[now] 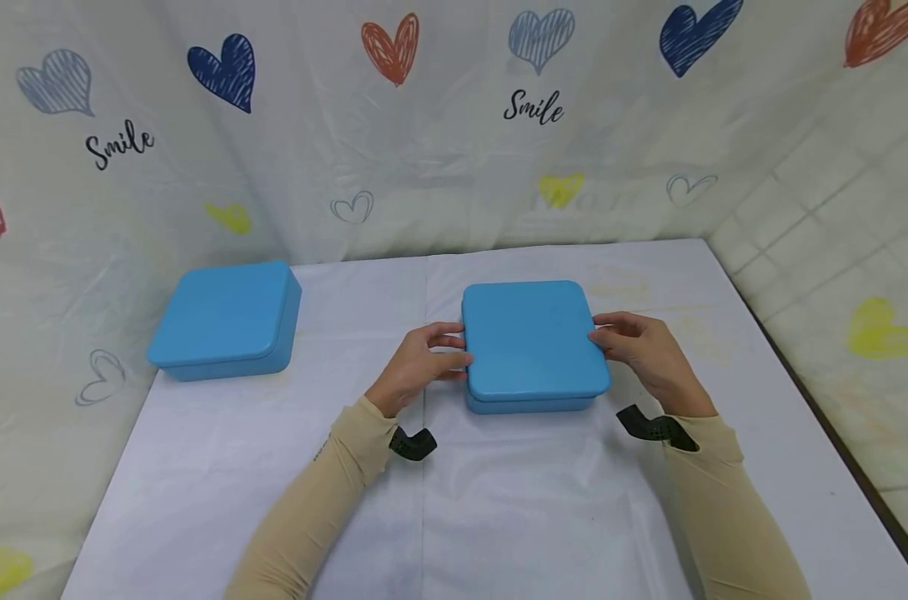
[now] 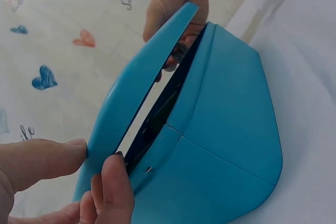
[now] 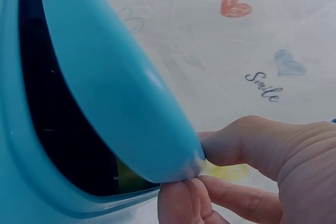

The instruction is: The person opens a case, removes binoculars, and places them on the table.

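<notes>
A blue box (image 1: 529,406) with rounded corners stands right of the table's middle, with a matching blue lid (image 1: 534,337) over it. My left hand (image 1: 421,362) pinches the lid's left edge, thumb on one side and fingers on the other. At the opposite edge, my right hand (image 1: 644,354) grips the lid between thumb and fingers. Both wrist views show the lid (image 2: 131,85) tilted, with a gap between it and the box body (image 2: 231,98). Inside it is dark; a yellowish-green patch (image 3: 131,176) shows in the right wrist view, its kind unclear.
A second blue box (image 1: 224,312), lid on, sits at the table's far left corner. White cloth (image 1: 499,508) covers the table. A curtain printed with hearts (image 1: 454,133) hangs behind and at the sides. The table's right edge (image 1: 814,400) runs along a dark gap.
</notes>
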### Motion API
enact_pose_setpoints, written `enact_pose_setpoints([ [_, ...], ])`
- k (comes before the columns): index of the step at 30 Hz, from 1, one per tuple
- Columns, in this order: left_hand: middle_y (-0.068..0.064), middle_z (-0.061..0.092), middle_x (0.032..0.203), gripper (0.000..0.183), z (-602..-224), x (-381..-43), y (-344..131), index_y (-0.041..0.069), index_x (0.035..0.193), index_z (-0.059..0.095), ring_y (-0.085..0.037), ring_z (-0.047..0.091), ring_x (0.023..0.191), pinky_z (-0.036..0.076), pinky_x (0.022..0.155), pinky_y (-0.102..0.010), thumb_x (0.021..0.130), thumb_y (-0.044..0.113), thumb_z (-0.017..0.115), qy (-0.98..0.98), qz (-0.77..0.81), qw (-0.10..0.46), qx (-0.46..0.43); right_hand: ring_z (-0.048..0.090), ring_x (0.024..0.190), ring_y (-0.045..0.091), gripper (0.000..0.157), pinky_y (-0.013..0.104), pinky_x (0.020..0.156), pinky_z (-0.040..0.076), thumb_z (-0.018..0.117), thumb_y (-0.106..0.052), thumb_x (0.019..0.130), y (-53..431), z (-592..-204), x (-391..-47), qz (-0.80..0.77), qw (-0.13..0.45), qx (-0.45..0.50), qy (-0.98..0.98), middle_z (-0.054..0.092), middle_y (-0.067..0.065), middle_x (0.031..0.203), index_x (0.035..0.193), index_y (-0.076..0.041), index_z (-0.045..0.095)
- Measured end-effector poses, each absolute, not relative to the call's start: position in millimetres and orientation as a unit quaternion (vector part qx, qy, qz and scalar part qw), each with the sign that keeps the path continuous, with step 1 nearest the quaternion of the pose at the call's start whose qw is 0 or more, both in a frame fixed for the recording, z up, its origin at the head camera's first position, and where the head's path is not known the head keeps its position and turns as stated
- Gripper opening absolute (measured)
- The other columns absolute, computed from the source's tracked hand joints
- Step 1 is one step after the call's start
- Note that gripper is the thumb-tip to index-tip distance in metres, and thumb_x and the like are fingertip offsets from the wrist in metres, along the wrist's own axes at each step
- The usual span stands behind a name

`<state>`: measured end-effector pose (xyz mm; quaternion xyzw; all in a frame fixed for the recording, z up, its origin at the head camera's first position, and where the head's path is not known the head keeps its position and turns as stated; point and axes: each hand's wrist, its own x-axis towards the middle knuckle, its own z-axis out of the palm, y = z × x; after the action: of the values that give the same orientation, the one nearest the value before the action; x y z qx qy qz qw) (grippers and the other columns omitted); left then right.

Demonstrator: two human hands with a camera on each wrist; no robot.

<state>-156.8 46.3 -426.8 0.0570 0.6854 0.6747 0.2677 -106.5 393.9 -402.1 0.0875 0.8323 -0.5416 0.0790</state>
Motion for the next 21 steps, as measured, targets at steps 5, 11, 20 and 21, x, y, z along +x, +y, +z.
enact_pose_setpoints([
  [5,-0.017,0.058,0.139,0.063,-425.3,-157.2,47.0,0.009,0.148,0.052,-0.019,0.074,0.091,0.065,0.086,-0.039,0.09,0.005,0.076,0.687,0.674,0.265,0.058,0.067,0.095,-0.002,0.06,0.014,0.086,0.057,0.069,-0.038,0.099,393.6,-400.8,-107.0,-0.537,0.079,0.087,0.835,0.064,-0.012,0.108,0.147,-0.003,0.054],
  [11,-0.017,0.057,0.139,0.063,-423.2,-158.9,47.3,0.009,0.149,0.052,-0.019,0.073,0.092,0.065,0.086,-0.038,0.09,0.004,0.076,0.685,0.677,0.264,0.064,0.067,0.094,-0.003,0.06,0.013,0.085,0.056,0.069,-0.04,0.099,393.0,-399.0,-109.0,-0.527,0.076,0.094,0.841,0.063,-0.011,0.11,0.146,-0.004,0.055],
  [20,-0.017,0.058,0.138,0.062,-422.8,-160.0,46.6,0.009,0.148,0.053,-0.02,0.073,0.093,0.065,0.087,-0.039,0.09,0.005,0.076,0.683,0.678,0.264,0.063,0.066,0.095,-0.001,0.06,0.013,0.086,0.056,0.069,-0.041,0.099,391.8,-396.9,-108.6,-0.526,0.072,0.088,0.843,0.063,-0.011,0.11,0.145,-0.005,0.055],
  [21,-0.016,0.058,0.138,0.062,-422.7,-160.2,46.4,0.009,0.147,0.053,-0.019,0.073,0.093,0.065,0.087,-0.039,0.09,0.005,0.076,0.683,0.678,0.264,0.063,0.066,0.096,-0.001,0.06,0.014,0.086,0.056,0.069,-0.041,0.099,391.7,-396.7,-108.5,-0.525,0.072,0.088,0.843,0.063,-0.011,0.111,0.145,-0.005,0.056],
])
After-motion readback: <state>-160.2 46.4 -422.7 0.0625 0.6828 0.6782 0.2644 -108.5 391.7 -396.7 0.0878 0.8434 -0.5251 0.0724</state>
